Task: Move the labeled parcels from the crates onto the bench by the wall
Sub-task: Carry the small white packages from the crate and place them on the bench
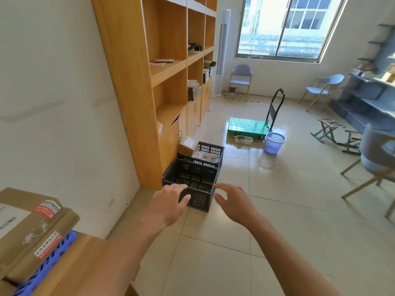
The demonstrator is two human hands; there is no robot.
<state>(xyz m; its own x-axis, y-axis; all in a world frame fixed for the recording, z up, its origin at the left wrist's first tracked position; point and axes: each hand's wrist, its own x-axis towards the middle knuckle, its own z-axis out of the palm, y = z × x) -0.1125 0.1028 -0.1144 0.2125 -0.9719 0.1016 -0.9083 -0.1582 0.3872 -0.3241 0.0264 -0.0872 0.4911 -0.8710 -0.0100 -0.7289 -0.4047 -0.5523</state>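
Both arms are out in front, reaching toward the two black crates on the floor beside the wooden shelf unit (149, 86). The left hand (171, 201) has its fingers loosely spread and holds nothing; the right hand (233, 199) matches it, fingers apart and slightly curved, grip empty. The two hands sit level with each other, which reads like someone getting ready to take a box from both sides.

The near crate (192, 184) looks empty from here; only its lattice floor shows through. The far crate (210, 152), touching it just behind, is where the work is: pale labeled packets (203, 155) lie inside, and a brown carton with a white label (187, 145) leans at its far-left corner against the cabinet. I'd judge the far crate is the next target, and reaching it means going past or over the near one.

At the near left, the surface (85, 263) by the wall already carries stacked brown parcels (32, 231) with red-and-white stickers, resting on a blue slatted tray (49, 265). They sit flat and squared up, probably to leave room for more on top.

Further off, well apart from the job, a green platform trolley (248, 126) and a lilac waste basket (274, 143) stand on the tiled floor under the window.

So: part done, hands free, more to fetch.
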